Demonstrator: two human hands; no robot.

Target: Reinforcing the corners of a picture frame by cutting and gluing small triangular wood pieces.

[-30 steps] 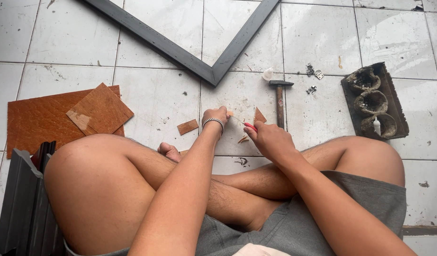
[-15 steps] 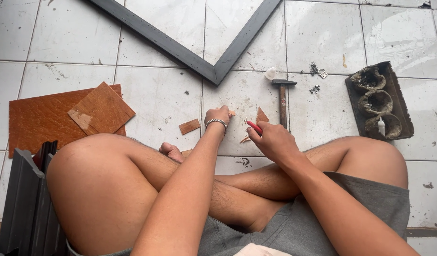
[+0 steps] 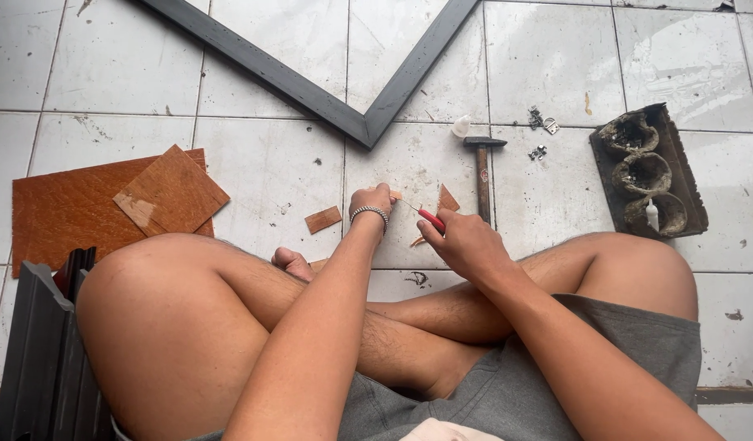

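Wood scrap (image 3: 393, 194) lies on the white tiled floor (image 3: 270, 171) under the left hand (image 3: 371, 200), whose fingers press down on it, while the right hand (image 3: 462, 241) is closed around a red-handled knife (image 3: 429, 218), blade tip at the scrap's near right edge. Far behind them a hammer (image 3: 482, 167) and dark frame corner (image 3: 364, 122) lie; brown boards (image 3: 107, 204) sit left, a dark moulded tray (image 3: 647, 170) right, black strips (image 3: 33, 351) near left
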